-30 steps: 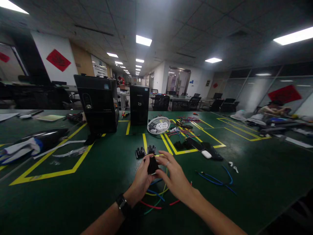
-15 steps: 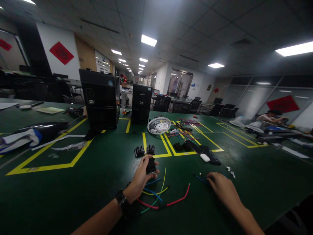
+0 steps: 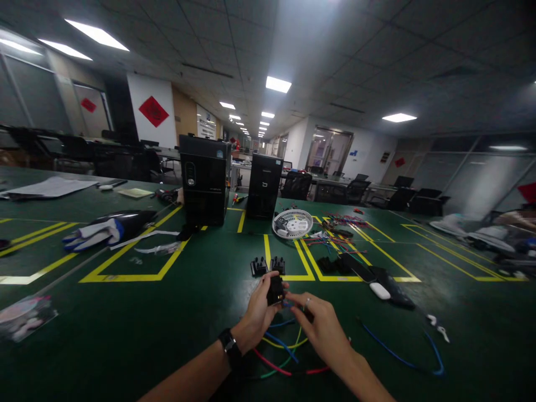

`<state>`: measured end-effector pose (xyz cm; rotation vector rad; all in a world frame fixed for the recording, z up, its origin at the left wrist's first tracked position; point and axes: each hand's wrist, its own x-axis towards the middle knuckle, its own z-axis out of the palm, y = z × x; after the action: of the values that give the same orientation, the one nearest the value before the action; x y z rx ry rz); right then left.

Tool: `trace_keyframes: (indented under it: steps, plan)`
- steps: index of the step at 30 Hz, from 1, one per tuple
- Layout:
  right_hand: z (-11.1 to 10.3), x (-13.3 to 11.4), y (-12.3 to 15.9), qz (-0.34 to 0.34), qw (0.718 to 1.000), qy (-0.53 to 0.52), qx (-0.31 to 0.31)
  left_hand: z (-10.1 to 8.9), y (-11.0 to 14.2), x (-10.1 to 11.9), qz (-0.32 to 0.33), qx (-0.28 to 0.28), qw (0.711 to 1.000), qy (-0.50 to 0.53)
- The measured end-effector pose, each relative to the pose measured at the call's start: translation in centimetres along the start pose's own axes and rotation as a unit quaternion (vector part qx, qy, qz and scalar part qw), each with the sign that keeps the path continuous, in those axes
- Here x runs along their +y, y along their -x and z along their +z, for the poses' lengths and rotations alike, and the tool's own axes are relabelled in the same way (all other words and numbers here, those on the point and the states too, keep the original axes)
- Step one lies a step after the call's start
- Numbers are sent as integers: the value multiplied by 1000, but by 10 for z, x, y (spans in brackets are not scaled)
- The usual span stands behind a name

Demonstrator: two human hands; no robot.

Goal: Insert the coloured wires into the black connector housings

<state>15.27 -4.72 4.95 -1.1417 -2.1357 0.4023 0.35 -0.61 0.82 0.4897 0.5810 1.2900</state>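
Note:
My left hand (image 3: pixel 262 310) is wrapped around a small black plastic block (image 3: pixel 275 291), held above the green table. Close against the block's lower right side is my right hand (image 3: pixel 320 321), thumb and fingers pinched together. What lies in that pinch is too small and blurred to make out. Under both hands several cut wires lie loosely crossed, among them a red wire (image 3: pixel 272 360) and a yellow wire (image 3: pixel 278 345). Just beyond the left hand stand two black slotted plastic parts, a left one (image 3: pixel 259 267) and a right one (image 3: pixel 277 264). A separate blue wire (image 3: pixel 402 362) curves on the table to the right.
A white basket (image 3: pixel 307 230) stands beyond, beside a heap of coloured wires (image 3: pixel 347 222). Two black computer towers, the nearer one (image 3: pixel 204 192) larger, rise at the back. A white earphone case (image 3: pixel 379 291) lies right; a glove (image 3: pixel 94 233) lies left.
My right hand has moved left from beside the blue wire to the black block in my left hand. The view has turned somewhat to the left.

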Motion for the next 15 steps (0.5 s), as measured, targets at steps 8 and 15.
trace_keyframes:
  steps: [8,15]
  plan:
    - [7,6,6,-19,999,-1,45,-2,0,-6,16,-4,1000,3]
    - [13,8,7,-37,999,31,24,3,5,-11,24,10,1000,0]
